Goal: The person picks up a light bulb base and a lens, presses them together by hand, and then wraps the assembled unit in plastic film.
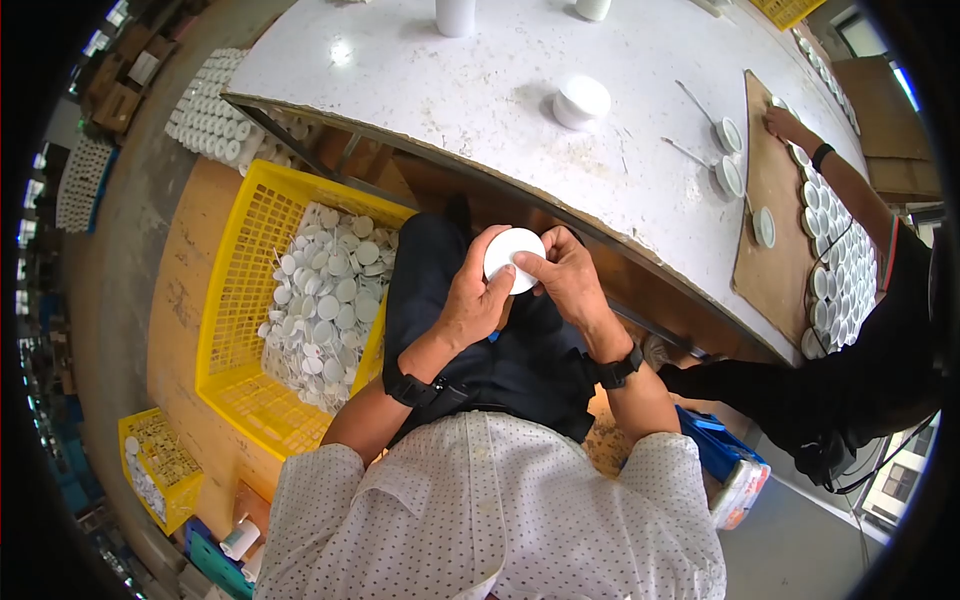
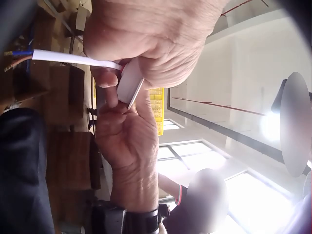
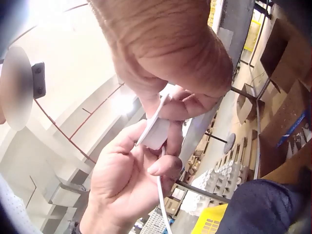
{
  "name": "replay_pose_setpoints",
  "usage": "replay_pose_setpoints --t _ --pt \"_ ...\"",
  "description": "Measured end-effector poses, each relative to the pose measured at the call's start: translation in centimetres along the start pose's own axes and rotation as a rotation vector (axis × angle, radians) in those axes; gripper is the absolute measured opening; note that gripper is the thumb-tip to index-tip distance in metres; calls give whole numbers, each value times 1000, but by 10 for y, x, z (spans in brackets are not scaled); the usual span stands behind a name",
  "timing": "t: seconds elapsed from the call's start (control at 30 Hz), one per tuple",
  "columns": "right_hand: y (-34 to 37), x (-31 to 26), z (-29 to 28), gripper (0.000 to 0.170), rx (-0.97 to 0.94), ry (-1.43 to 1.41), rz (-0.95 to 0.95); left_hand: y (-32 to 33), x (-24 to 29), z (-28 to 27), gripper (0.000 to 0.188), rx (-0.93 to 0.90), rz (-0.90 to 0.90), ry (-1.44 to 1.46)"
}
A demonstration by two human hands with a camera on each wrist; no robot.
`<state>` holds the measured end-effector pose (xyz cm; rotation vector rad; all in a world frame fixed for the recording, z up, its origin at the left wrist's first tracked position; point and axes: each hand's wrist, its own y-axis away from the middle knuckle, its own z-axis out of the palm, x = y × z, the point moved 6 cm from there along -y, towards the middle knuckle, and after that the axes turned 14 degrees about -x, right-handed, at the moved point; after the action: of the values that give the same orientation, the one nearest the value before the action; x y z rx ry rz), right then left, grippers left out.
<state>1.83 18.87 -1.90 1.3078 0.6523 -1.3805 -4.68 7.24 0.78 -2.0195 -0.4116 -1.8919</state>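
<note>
Both hands hold one white round part with a flat disc face (image 1: 515,262) over my lap. My left hand (image 1: 474,298) grips its left edge, with the thumb on the face. On the other side, my right hand (image 1: 568,283) pinches it, thumb also pressed on the face. From the side, in the left wrist view, the part shows a short white body (image 2: 129,82) behind the thin disc. A white cable (image 2: 73,59) runs out of that body and ends in blue and brown wires. Fingers of both hands curl round the body and hide part of it.
At my left stands a yellow crate (image 1: 228,335) heaped with white round parts (image 1: 328,300). The white table (image 1: 400,85) ahead bears a white cup (image 1: 581,101) and small cups with cables (image 1: 729,177). Another person's arm (image 1: 850,185) reaches over rows of white cups (image 1: 840,270) on the right.
</note>
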Motion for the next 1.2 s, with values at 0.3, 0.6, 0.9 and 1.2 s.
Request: replay_pose_setpoints --t 0.3,0.6,0.9,1.2 --pt "1 -3 6 26 -3 77 5 0 -20 -7 40 127 -25 95" --pt "33 -147 -171 43 902 1479 -296 72 -98 -164 43 631 -316 262" --pt "16 -137 -278 74 752 1332 540 246 -251 -245 70 792 -913 62" --pt "34 -136 -197 69 802 1569 -147 115 -130 -164 33 498 -488 33"
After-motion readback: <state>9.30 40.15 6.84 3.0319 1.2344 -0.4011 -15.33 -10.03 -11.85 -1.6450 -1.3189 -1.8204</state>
